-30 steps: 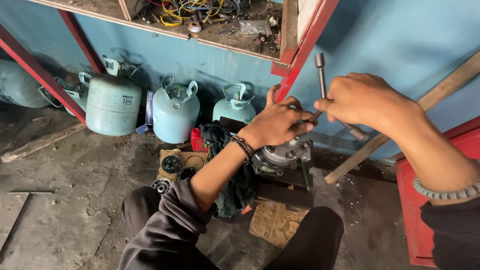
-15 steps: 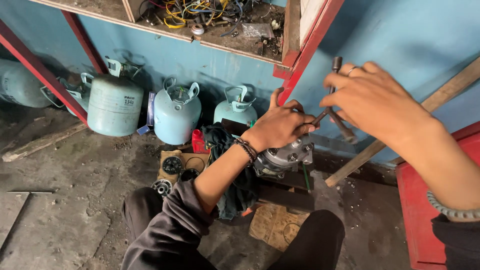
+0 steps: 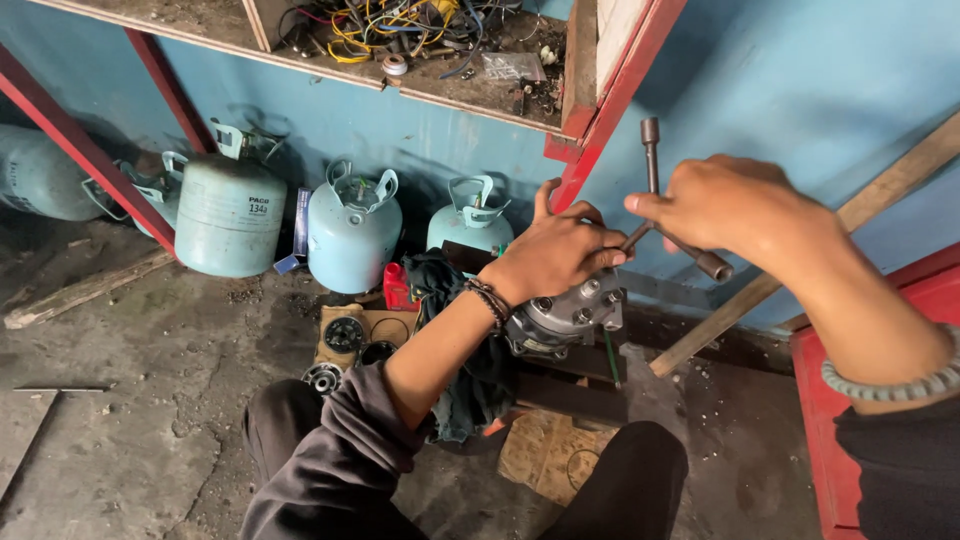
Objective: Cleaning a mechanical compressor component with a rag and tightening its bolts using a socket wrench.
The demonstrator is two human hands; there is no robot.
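A: Setting?

B: Workshop corner: stained concrete floor point(image 3: 120, 400), blue wall point(image 3: 800, 70), red steel frame point(image 3: 615, 95) carrying a wooden shelf point(image 3: 330, 72) heaped with tangled wires point(image 3: 400, 20).

A: Item one, the piece in hand?

B: Grey metal compressor point(image 3: 565, 318), bolt heads showing on its upper face. Located centre of view, between the seated person's knees, resting on a dark block above the floor. It sits directly under the left hand point(image 3: 555, 250).

A: State of that hand?

B: Pressed palm-down over the compressor's top, fingers curled over the near edge, thumb raised. Bracing rather than lifting. Beaded band at the wrist.

A: Item two?

B: Cross-shaped socket wrench point(image 3: 655, 190), dark steel. One arm stands upright above the hand, one slants out lower right with its socket end showing, and one runs down-left toward the compressor's face, its tip hidden behind the left fingers.

A: And the grip on it?

B: Right hand point(image 3: 715, 205) clenched around the wrench at its crossing, just above and to the right of the compressor.

A: Surroundings?

B: Dark rag point(image 3: 470, 385) draped beside the left forearm; small red can point(image 3: 398, 288) behind it; round metal parts on cardboard point(image 3: 352, 335); three pale blue gas cylinders point(image 3: 353, 232) along the wall; wooden plank point(image 3: 860, 215) leaning at right; red cabinet point(image 3: 830, 430) at far right.
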